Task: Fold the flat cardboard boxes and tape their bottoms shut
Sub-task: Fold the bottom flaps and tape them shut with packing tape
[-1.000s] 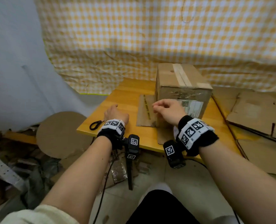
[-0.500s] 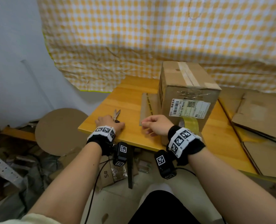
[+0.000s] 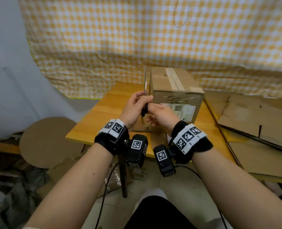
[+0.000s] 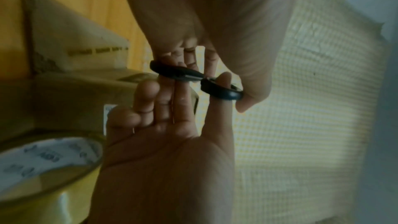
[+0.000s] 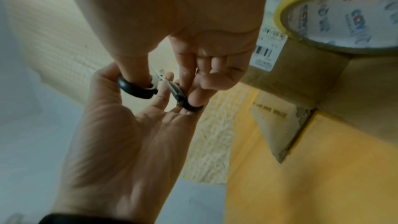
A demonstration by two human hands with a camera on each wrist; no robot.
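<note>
You are passing the scissors (image 3: 145,96) between hands, left hand (image 3: 133,109) pinching the blades upright, right hand's (image 3: 161,115) fingers threading the loops, near the taped box (image 3: 175,96) on the table (image 3: 90,124), probably readying to cut tape (image 5: 344,21)

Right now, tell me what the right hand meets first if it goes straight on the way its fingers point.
The scissors: the right hand already has its thumb and fingers in the black handle loops. Straight past them lies the palm of the left hand, which holds the scissors from the other side.
</note>
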